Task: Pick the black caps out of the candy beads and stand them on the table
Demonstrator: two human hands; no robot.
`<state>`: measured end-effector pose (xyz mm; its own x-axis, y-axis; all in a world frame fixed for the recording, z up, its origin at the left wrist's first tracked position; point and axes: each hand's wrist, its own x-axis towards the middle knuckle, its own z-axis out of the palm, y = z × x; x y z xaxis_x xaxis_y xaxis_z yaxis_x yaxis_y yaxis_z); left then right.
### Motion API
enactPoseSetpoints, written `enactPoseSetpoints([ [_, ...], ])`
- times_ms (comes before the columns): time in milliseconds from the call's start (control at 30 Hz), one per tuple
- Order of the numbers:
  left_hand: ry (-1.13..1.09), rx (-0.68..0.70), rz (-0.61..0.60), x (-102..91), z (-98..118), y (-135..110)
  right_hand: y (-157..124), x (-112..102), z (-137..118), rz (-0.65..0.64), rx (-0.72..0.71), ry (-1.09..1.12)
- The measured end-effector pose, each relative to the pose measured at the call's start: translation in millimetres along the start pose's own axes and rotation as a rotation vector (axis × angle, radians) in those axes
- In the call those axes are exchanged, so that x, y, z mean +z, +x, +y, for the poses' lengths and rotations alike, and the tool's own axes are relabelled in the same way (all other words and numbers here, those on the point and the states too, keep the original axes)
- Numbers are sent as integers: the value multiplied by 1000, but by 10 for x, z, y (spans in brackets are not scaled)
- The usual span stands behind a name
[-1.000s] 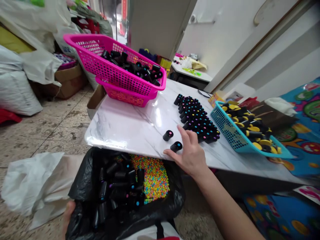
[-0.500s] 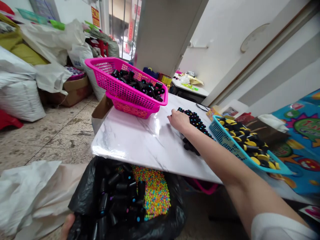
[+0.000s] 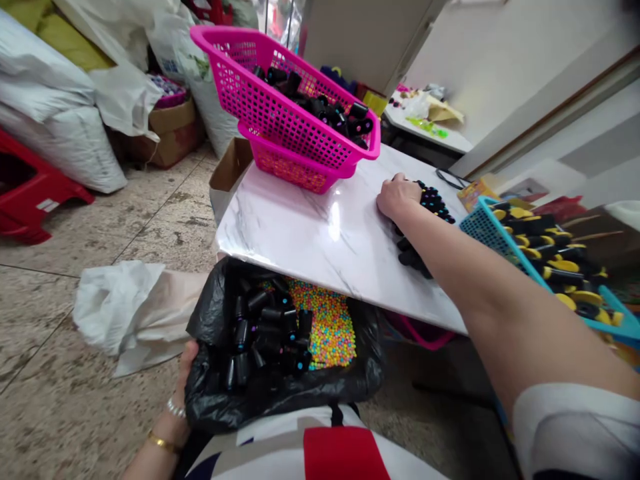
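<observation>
My right hand (image 3: 400, 195) reaches across the white marbled table and curls over the near left side of a tight group of small black cylinders (image 3: 436, 203) with coloured dots on their ends. Its fingertips are hidden, so what they hold does not show. My left hand (image 3: 187, 367), a pearl bracelet and gold band at the wrist, grips the left side of a black plastic bag (image 3: 213, 313) lining a container at my lap; most of its fingers are hidden. Inside lie loose black cylinders (image 3: 267, 333) and many small coloured beads (image 3: 333, 330).
A pink basket (image 3: 300, 133) of black cylinders is stacked in another on the table (image 3: 300, 233). A blue basket (image 3: 493, 230) of black and yellow pieces stands at right. White sacks (image 3: 80, 140), a red stool (image 3: 30, 180) and a white cloth (image 3: 120, 300) lie left.
The view has tilted down and shifted left, showing more of the lined container and my left wrist. My right hand stays at the group of black cylinders, its fingers more curled over them.
</observation>
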<state>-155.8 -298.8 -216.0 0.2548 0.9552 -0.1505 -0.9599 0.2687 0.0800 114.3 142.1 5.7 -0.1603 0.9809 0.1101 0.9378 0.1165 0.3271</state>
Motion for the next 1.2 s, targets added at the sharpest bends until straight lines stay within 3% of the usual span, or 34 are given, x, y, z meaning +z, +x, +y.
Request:
enactPoseSetpoints([
  [67, 18, -24, -63, 48, 4, 4, -54, -99, -38, 33, 10, 3],
  [133, 25, -25, -108, 90, -3, 10, -285, -282, -104, 120, -5, 12],
  [200, 19, 3, -104, 131, -21, 18, -758, -477, -189, 231, -89, 59],
  [267, 27, 45, -59, 175, -43, 26, -1435, -588, -281, 273, -311, 201],
  [367, 70, 84, 56, 255, -67, 31, -2468, -457, -431, -16, -663, 471],
  [400, 86, 80, 93, 283, -73, 30, -2722, -335, -495, -113, -695, 503],
  [467, 128, 84, 172, 341, -91, 25, -3014, -31, -651, -217, -588, 476],
  [533, 182, 158, 241, 392, -117, 17, -3046, 258, -818, -290, -470, 514],
  [600, 227, 255, 284, 434, -145, 8, -2930, 445, -936, -358, -443, 619],
  [733, 231, 261, 356, 501, -184, -12, -2723, 522, -882, -339, -538, 787],
  [800, 202, 238, 459, 537, -201, -29, -2698, 523, -751, -254, -521, 697],
  [900, 210, 258, 608, 593, -224, -58, -2721, 567, -600, -120, -502, 359],
  [1000, 247, 220, 654, 647, -225, -64, -2783, 628, -612, -86, -575, 169],
  [1100, 268, 210, 694, 704, -190, -38, -2840, 658, -669, -153, -626, 305],
  [1200, 282, 225, 755, 731, -124, 2, -2868, 665, -589, -160, -510, 693],
])
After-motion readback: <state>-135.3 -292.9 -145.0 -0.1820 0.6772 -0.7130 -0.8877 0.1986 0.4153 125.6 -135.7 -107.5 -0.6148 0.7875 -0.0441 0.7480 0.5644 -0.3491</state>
